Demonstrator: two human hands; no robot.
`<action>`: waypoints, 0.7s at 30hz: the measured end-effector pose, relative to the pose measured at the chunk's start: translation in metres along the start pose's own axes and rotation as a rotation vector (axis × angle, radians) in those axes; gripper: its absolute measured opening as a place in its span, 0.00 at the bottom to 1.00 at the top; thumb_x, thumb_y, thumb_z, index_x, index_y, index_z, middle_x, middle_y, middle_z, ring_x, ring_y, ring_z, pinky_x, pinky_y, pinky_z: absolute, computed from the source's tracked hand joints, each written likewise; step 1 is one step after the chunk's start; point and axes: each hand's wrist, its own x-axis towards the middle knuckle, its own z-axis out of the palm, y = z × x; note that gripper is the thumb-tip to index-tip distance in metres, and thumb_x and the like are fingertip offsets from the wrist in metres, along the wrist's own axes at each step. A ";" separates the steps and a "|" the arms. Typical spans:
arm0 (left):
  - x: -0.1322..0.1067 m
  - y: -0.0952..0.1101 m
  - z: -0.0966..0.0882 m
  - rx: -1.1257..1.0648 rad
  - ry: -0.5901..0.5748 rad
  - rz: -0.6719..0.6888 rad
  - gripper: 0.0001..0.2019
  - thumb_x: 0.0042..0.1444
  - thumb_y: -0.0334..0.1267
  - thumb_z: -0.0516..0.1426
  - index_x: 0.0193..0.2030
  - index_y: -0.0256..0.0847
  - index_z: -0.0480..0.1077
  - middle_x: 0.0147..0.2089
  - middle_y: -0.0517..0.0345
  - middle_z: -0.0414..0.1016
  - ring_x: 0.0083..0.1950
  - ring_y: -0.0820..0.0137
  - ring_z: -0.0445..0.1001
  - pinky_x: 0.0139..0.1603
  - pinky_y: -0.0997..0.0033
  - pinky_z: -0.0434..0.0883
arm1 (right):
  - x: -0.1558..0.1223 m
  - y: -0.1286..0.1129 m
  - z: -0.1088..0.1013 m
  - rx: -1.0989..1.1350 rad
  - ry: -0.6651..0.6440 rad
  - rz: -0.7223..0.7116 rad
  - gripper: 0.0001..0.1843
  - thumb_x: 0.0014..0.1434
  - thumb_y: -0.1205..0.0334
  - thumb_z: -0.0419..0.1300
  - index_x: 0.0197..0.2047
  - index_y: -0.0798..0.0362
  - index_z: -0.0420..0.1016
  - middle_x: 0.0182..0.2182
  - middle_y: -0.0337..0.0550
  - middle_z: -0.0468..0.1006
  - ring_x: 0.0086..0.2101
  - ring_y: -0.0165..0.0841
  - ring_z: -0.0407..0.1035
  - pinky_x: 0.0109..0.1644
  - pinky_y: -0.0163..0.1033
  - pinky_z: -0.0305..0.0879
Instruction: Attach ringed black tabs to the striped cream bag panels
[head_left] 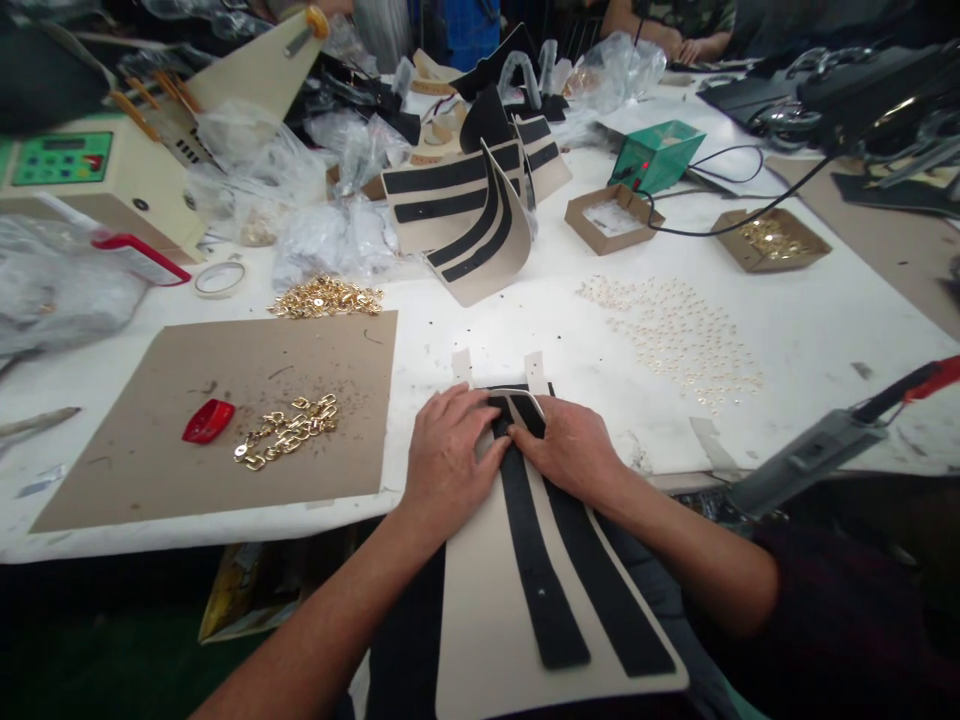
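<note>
**White worktop, striped panel under both hands**

White and crowded, the worktop (787,330) carried a brown cardboard sheet (150,440) on its left side, with a red piece (208,420) and a tangle of gold chain links (289,428) lying on it. Just beyond the sheet's far edge sat a heap of gold fittings (326,297). Further back stood a stack of curved striped panels (472,225), a green box (656,155) and two shallow cardboard trays (611,218) – one held gold bits. Pale studs (675,335) were scattered to the right, and a grey tool (817,455) lay by the near edge.

At the near edge, a cream panel (487,640) with two black strips (536,570) hung over the worktop toward the person's lap. The left hand (450,450) lay flat on its upper end, fingers extended and pressing down. The right hand (574,445) rested just beside it, fingers curled at the top of a strip – whether they pinched it or only pressed could not be told.
</note>
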 end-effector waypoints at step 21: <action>0.009 -0.033 0.018 -0.163 0.014 0.005 0.10 0.59 0.44 0.61 0.46 0.46 0.76 0.60 0.50 0.77 0.67 0.50 0.69 0.69 0.41 0.65 | 0.009 0.109 -0.058 0.010 0.324 0.337 0.16 0.65 0.58 0.63 0.55 0.51 0.77 0.36 0.38 0.80 0.37 0.34 0.74 0.44 0.37 0.65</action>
